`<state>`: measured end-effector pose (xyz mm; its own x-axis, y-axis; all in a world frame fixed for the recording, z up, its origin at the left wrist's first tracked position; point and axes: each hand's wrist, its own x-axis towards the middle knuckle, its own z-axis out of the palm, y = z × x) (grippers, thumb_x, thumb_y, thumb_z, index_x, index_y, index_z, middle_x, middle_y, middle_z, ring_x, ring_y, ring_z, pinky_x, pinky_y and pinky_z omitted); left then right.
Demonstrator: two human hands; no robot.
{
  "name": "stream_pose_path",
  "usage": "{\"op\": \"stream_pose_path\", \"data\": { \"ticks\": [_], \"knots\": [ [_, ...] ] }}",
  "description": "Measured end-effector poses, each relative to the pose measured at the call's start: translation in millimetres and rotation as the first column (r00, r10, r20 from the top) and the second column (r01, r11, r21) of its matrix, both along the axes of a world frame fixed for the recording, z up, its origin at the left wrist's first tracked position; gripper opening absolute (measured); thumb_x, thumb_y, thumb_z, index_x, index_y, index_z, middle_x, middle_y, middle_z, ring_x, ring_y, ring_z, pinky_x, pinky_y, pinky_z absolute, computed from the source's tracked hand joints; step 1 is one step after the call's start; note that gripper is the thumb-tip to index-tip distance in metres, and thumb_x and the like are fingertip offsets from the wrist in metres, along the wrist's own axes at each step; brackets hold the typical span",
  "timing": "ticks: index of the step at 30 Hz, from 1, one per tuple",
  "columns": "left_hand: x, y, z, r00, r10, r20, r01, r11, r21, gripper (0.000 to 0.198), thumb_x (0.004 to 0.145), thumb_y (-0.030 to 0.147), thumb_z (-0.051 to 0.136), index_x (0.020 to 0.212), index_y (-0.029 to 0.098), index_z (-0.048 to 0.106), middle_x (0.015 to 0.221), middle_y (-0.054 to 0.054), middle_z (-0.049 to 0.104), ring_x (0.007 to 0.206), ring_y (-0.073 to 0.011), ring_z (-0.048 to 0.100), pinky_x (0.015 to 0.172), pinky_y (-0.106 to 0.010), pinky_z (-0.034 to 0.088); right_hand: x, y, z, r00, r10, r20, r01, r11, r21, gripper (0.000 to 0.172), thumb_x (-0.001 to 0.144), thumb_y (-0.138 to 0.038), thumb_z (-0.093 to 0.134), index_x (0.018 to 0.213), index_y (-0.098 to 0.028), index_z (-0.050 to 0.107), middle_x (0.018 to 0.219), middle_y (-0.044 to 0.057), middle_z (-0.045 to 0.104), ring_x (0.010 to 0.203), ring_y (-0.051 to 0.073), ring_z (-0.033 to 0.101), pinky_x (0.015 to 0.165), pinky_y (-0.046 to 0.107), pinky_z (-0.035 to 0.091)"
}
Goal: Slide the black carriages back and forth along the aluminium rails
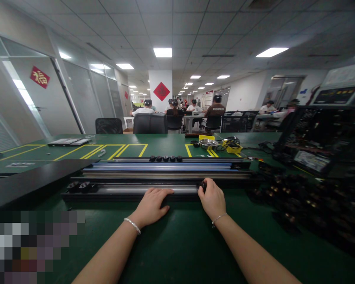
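Note:
A long dark rail with a shiny metal strip (121, 190) lies across the green table in front of me. My left hand (152, 204) rests on its middle, fingers stretched over the strip and thumb apart. Near the right part of this rail, my right hand (212, 197) pinches a small black part (202, 185), mostly hidden by the fingers. Two small round black pieces (78, 186) sit at the rail's left end. Behind it lie more long rails, among them a blue-tinted one (159, 167); several round black pieces (165, 158) stand along the farthest.
A heap of black parts (301, 197) covers the table's right side, before an opened machine case (313, 138). A metal bowl (208, 143) and a yellow tray (232, 146) with cables stand farther back. A dark panel (26, 183) lies left. People sit at distant tables.

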<state>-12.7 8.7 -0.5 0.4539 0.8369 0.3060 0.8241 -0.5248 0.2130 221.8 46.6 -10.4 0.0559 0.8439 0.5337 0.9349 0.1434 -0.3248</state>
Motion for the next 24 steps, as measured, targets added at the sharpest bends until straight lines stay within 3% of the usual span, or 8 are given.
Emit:
{"op": "stream_pose_path", "data": {
  "ticks": [24],
  "knots": [
    [-0.4,0.8,-1.4,1.000,0.005,0.006,-0.005,1.000,-0.003,0.051,0.072,0.026,0.057,0.120,0.028,0.043,0.118,0.000,0.056,0.106,-0.0194,0.049,0.096,-0.037,0.028,5.3,1.2,-1.3,0.993,-0.064,-0.095,0.062,0.998,-0.021,0.025,0.078,-0.024,0.042,0.102,-0.016,0.046,0.097,0.008,0.058,0.092,0.020,0.054,0.075,0.028,0.039]
  ]
}}
